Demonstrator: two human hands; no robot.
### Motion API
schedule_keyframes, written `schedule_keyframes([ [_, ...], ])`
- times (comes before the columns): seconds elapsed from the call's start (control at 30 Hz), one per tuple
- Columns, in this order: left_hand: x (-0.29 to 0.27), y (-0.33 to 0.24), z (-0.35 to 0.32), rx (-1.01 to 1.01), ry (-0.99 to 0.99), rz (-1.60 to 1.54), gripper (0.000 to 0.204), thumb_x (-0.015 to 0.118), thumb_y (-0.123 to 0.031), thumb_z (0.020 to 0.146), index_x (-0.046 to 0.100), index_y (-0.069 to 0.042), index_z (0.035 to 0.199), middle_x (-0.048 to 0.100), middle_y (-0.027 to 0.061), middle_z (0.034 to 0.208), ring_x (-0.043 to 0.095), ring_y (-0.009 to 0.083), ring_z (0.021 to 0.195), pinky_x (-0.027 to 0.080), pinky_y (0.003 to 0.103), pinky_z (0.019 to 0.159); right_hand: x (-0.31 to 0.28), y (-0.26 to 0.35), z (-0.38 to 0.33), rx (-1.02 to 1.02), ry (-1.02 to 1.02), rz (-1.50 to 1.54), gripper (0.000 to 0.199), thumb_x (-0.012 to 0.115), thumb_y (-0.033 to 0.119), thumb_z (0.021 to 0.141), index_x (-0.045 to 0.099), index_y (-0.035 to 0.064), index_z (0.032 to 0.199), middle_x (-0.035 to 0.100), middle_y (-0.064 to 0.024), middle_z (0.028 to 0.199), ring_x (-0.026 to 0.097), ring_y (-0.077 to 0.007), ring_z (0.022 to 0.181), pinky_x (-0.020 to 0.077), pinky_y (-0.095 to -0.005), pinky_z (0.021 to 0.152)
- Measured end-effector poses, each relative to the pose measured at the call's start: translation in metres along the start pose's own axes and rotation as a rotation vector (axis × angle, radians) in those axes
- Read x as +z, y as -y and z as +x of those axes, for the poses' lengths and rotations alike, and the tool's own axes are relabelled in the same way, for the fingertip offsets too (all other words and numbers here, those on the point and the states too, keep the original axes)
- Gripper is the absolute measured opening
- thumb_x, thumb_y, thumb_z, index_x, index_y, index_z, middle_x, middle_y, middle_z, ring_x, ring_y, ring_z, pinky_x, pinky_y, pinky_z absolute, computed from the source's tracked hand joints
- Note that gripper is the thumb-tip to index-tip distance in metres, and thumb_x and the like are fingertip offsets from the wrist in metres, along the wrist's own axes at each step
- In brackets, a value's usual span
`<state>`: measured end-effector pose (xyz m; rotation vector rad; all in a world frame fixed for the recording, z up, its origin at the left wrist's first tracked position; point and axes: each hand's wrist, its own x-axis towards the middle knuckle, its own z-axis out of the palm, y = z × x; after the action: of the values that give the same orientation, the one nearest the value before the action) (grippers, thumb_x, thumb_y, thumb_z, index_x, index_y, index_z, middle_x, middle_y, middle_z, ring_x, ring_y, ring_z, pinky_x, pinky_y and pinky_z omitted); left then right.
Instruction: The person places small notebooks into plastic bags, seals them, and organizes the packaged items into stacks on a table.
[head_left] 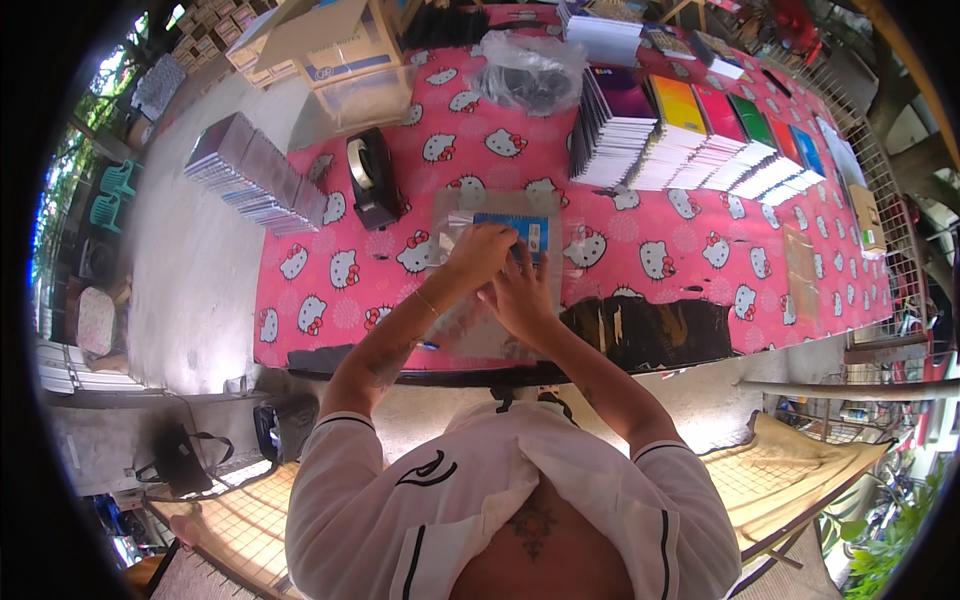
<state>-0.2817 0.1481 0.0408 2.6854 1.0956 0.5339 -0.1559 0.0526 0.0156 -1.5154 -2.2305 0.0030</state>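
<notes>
A blue spiral notebook (538, 226) lies on a sheet of clear plastic (455, 208) near the table's front edge, its wire binding at the far side. My left hand (482, 250) rests over the notebook's left part, fingers bent and closed, their tips partly hidden. Close beside it, my right hand (524, 298) reaches onto the notebook's near part with its fingers stretched out flat. Clear film sticks out at both sides of the notebook. Whether the notebook is inside the film cannot be told.
A black tape dispenser (374, 185) stands left of the hands. Farther left is a long stack of thin booklets (250, 170). Stacks of coloured notebooks (680, 110) stand at the back right. Behind are a crumpled plastic bag (530, 75) and cardboard boxes (335, 45).
</notes>
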Motion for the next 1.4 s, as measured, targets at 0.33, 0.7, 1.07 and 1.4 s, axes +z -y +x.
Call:
schedule_keyframes([
  [0.33,-0.006,-0.018,0.005,-0.031,0.107,0.056,0.014,0.063,-0.015,0.081,0.067,-0.007,0.091,0.069,0.0116,0.085,0.07,0.0309,0.079,0.056,0.042,0.07,0.004,-0.006,0.003,-0.004,0.043,0.003,0.064,0.068,0.039,0.086,0.052,0.008,0.14,0.041,-0.0217,0.145,0.034,-0.0444,0.139,0.0221,-0.0742,0.106],
  [0.7,-0.018,-0.01,0.024,-0.168,0.233,-0.034,0.013,0.062,-0.018,0.085,0.072,-0.01,0.085,0.07,0.0159,0.08,0.068,0.0368,0.077,0.055,0.044,0.078,0.03,-0.046,0.013,0.183,-0.155,0.631,0.063,0.06,0.004,0.073,0.046,0.0034,0.134,0.036,-0.0238,0.138,0.032,-0.0398,0.133,0.0261,-0.0578,0.109],
  [1.07,-0.006,-0.03,-0.001,-0.152,0.181,0.156,0.031,0.064,-0.01,0.081,0.066,-0.001,0.112,0.068,0.0138,0.114,0.063,0.0305,0.109,0.046,0.042,0.104,-0.018,-0.071,0.027,-0.096,-0.203,-0.091,0.02,0.062,0.012,0.085,0.067,0.0087,0.104,0.058,-0.0088,0.11,0.057,-0.0273,0.104,0.0414,-0.0422,0.093],
  [1.4,0.006,0.109,-0.115,-0.781,-0.367,-0.818,0.045,0.065,-0.019,0.088,0.056,-0.006,0.13,0.071,0.0146,0.107,0.069,0.0377,0.091,0.054,0.04,0.076,-0.007,-0.058,0.029,-0.16,-0.31,0.036,0.01,0.069,0.013,0.082,0.068,0.0131,0.092,0.063,-0.0018,0.092,0.063,-0.0228,0.09,0.0434,-0.0409,0.087],
])
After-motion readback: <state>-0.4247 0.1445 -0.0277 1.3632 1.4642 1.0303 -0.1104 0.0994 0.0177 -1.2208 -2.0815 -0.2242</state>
